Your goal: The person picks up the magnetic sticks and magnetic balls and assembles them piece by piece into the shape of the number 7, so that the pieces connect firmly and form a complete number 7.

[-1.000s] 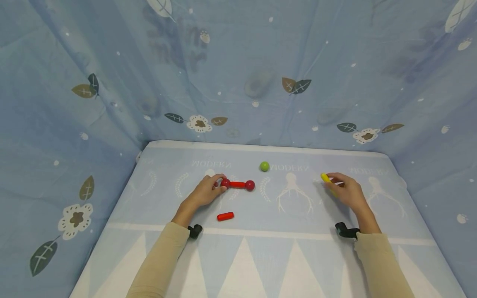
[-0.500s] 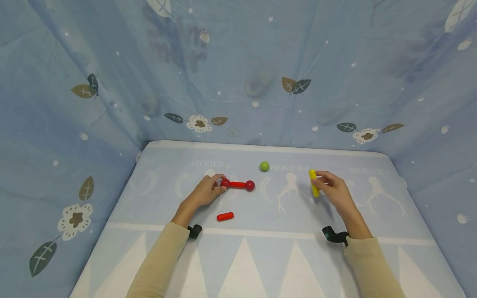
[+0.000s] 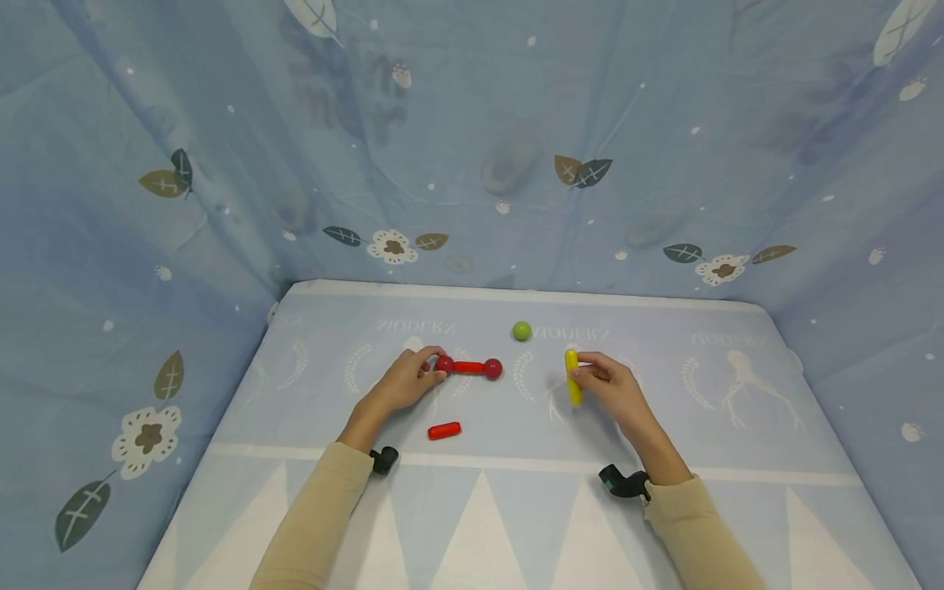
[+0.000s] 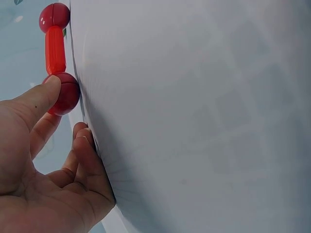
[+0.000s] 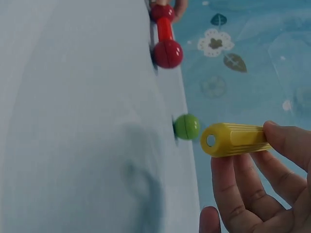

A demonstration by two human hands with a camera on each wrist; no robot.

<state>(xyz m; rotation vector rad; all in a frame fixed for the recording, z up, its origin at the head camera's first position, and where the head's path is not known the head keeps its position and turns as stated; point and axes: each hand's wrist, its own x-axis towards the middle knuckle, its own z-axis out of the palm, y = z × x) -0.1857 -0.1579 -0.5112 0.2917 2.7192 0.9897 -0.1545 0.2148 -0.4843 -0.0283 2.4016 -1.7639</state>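
Note:
My left hand (image 3: 404, 381) pinches the near red ball (image 4: 68, 94) of a dumbbell-shaped piece, between thumb and fingers. A red ridged rod (image 3: 468, 368) joins that ball to a second red ball (image 3: 492, 369), and the whole piece lies on the table. My right hand (image 3: 612, 389) holds a yellow ridged rod (image 5: 238, 139) between thumb and fingertips, above the table. A round pale spot shows on the rod's end in the right wrist view. Between the hands and farther back sits a green ball (image 3: 522, 330). A short red rod (image 3: 444, 430) lies nearer the body.
The table (image 3: 516, 508) has a pale printed cover. Blue patterned cloth (image 3: 457, 147) rises along its back and both sides. Small black wrist cameras (image 3: 623, 482) sit by the cuffs.
My right hand has moved left with the yellow rod, turning it more upright in the head view. The left hand and the red dumbbell piece have stayed in place.

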